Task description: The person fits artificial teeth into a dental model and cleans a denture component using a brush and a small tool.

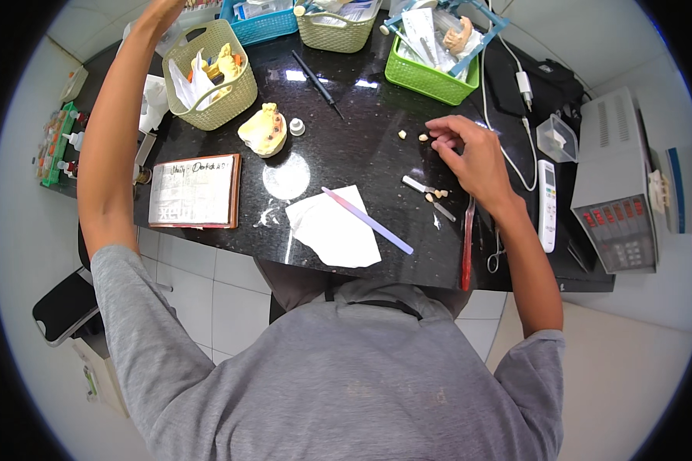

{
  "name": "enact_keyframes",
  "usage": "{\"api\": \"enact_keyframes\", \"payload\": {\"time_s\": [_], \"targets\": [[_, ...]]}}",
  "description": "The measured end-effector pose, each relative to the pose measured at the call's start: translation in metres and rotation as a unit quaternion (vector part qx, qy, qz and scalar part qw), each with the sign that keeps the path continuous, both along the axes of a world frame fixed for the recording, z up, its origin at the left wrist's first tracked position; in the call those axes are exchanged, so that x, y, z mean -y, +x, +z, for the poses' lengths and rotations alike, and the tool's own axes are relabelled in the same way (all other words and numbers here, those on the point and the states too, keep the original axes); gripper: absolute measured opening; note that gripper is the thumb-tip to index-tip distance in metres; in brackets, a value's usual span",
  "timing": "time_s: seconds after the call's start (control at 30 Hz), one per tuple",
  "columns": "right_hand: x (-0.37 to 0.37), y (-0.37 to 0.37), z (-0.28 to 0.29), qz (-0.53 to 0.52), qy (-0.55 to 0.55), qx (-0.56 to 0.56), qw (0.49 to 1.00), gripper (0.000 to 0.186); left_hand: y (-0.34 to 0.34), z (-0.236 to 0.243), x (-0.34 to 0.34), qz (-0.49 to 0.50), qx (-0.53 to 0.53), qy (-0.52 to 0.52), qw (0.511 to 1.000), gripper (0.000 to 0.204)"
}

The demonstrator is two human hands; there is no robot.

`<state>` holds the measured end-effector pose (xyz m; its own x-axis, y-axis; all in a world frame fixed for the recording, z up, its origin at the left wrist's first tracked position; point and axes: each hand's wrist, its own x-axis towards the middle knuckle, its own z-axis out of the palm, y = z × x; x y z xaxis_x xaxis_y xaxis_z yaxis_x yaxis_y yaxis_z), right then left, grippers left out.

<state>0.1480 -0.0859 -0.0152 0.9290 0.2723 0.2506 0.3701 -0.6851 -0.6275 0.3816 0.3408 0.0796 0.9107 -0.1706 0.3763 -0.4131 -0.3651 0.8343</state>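
My left arm stretches to the far left, and my left hand is cut off by the upper edge, so its fingers are out of sight. Over the right side of the black table hovers my right hand, loosely curved, thumb apart from the fingers, with nothing visible in it. Close to its fingertips lie two small cream tooth crowns. Several more crowns lie nearer me, beside a small white-and-clear tube. A yellowish dental cast stands left of centre, next to a small white bottle cap.
White paper lies at the front under a purple strip, right of a notebook. A black pen-like tool lies farther back. Filled baskets line the rear. Red-handled tool, remote and cable are right.
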Motion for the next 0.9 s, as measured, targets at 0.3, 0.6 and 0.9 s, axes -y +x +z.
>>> {"api": "enact_keyframes", "payload": {"time_s": [0.3, 0.6, 0.9], "targets": [[0.002, 0.002, -0.002, 0.017, -0.023, -0.005, 1.0, 0.019, -0.048, 0.018, 0.021, 0.019, 0.086, -0.122, 0.989, 0.041], [0.003, -0.019, 0.024, -0.031, 0.28, -0.124, 0.951, 0.013, -0.129, 0.032, 0.072, -0.009, 0.115, -0.211, 0.971, 0.044], [0.014, -0.079, 0.085, -0.005, 0.343, 0.022, 0.939, 0.016, -0.235, 0.02, 0.149, -0.014, 0.138, -0.149, 0.979, 0.061]]}}
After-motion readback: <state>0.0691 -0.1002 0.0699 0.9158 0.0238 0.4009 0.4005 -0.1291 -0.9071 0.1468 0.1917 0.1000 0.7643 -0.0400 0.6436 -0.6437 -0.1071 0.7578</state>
